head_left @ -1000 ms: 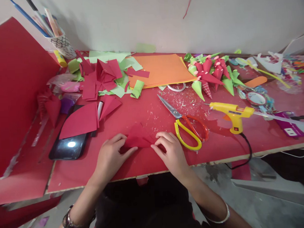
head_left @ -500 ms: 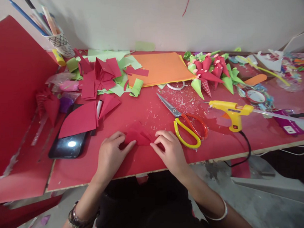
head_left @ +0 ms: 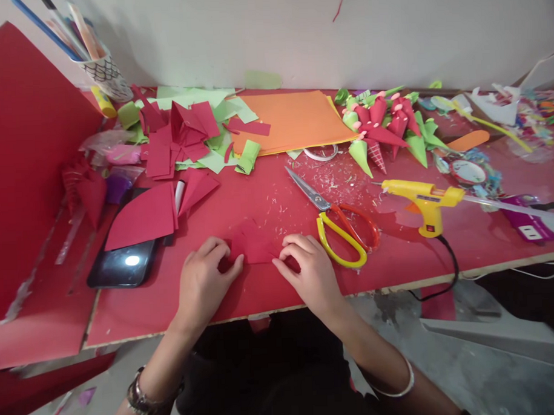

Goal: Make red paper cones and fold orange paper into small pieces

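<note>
A small piece of red paper (head_left: 253, 243) lies low over the red tabletop between my hands, hard to tell apart from the surface beneath. My left hand (head_left: 207, 273) pinches its left edge between thumb and fingers. At the paper's right corner, my right hand (head_left: 309, 270) is closed with thumb and fingertips together on it. Scissors (head_left: 334, 217) with one yellow and one red handle rest just beyond my right hand. To the left, a cut red paper sector (head_left: 143, 218) lies partly over a black phone (head_left: 124, 264).
A yellow glue gun (head_left: 424, 202) with a cord lies at the right. Paper cones (head_left: 383, 131), orange sheets (head_left: 296, 119) and red and green scraps (head_left: 188, 132) line the back. A pen cup (head_left: 106, 74) stands at the back left, beside an upright red panel (head_left: 30, 155).
The red paper lies flatter, its folded flap less raised. My hands have barely moved and keep hold of both ends. The view has shifted slightly.
</note>
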Demonstrator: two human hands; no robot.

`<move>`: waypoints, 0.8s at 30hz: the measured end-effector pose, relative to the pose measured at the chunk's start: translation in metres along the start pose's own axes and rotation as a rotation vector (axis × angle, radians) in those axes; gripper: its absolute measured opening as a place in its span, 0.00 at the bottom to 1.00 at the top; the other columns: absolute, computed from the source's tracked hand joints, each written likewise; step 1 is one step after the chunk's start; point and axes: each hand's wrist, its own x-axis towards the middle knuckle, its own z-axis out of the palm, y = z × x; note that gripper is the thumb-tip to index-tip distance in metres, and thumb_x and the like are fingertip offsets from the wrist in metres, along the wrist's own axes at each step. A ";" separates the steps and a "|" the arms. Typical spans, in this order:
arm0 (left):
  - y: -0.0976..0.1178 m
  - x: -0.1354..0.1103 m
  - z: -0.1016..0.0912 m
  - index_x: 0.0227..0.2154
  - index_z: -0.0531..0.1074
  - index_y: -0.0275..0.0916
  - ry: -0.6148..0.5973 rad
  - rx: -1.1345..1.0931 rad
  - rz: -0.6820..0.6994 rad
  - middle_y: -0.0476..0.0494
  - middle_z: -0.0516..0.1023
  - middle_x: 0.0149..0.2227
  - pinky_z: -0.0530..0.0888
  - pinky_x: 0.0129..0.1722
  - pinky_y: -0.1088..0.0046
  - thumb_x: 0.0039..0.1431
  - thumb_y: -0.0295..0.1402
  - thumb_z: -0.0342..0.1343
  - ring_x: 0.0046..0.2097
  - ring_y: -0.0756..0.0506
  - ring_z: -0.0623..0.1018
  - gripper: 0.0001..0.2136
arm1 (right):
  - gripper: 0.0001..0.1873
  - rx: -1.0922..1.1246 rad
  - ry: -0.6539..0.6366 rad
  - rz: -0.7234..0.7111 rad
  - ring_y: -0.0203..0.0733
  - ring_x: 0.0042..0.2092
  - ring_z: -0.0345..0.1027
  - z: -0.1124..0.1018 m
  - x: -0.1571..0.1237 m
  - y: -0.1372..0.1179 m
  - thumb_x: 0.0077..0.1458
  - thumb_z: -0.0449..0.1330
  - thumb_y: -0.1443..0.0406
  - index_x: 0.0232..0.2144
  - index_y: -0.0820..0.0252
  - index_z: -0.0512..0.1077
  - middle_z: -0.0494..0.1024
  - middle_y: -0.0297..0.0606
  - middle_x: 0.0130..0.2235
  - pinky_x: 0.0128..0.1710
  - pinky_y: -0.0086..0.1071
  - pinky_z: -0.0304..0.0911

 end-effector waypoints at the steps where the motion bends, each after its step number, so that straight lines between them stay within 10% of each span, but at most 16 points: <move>1: 0.000 0.000 0.000 0.19 0.57 0.38 0.004 -0.004 -0.003 0.50 0.65 0.27 0.61 0.26 0.76 0.53 0.35 0.50 0.25 0.52 0.63 0.12 | 0.06 -0.001 -0.004 0.002 0.40 0.36 0.63 0.000 0.000 0.000 0.52 0.56 0.67 0.24 0.59 0.65 0.71 0.37 0.35 0.38 0.35 0.58; 24: -0.013 -0.007 -0.011 0.23 0.66 0.39 -0.024 0.008 -0.057 0.49 0.68 0.35 0.64 0.38 0.69 0.52 0.35 0.52 0.37 0.48 0.71 0.06 | 0.05 -0.013 0.016 0.032 0.42 0.37 0.60 0.004 0.000 0.002 0.47 0.56 0.69 0.23 0.59 0.63 0.67 0.38 0.35 0.39 0.36 0.58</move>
